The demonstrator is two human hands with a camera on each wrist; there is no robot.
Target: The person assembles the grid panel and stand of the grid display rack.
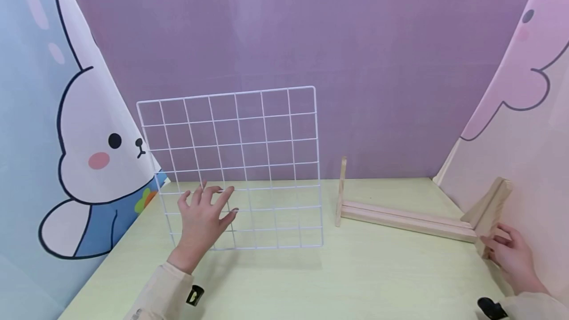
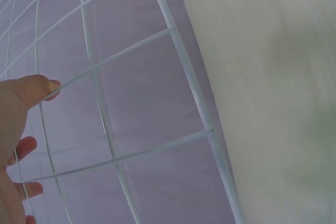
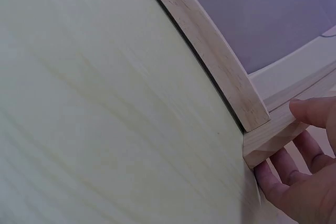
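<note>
A white wire grid panel (image 1: 244, 167) stands nearly upright over the left part of the table. My left hand (image 1: 202, 221) holds it at the lower left. In the left wrist view the thumb (image 2: 37, 88) lies along one wire (image 2: 131, 46), and other fingertips poke through the mesh. To the right of the panel lies a pale wooden stand (image 1: 409, 221), a long bar with an upright piece at each end. My right hand (image 1: 515, 258) grips its right end piece (image 1: 491, 211), thumb on top and fingers underneath in the right wrist view.
The pale green table (image 1: 378, 280) ends at a purple cloth backdrop (image 1: 378, 63). Cloth with a printed rabbit (image 1: 106, 172) hangs at the left, and a pink printed cloth (image 1: 533, 162) borders the right side close beside my right hand.
</note>
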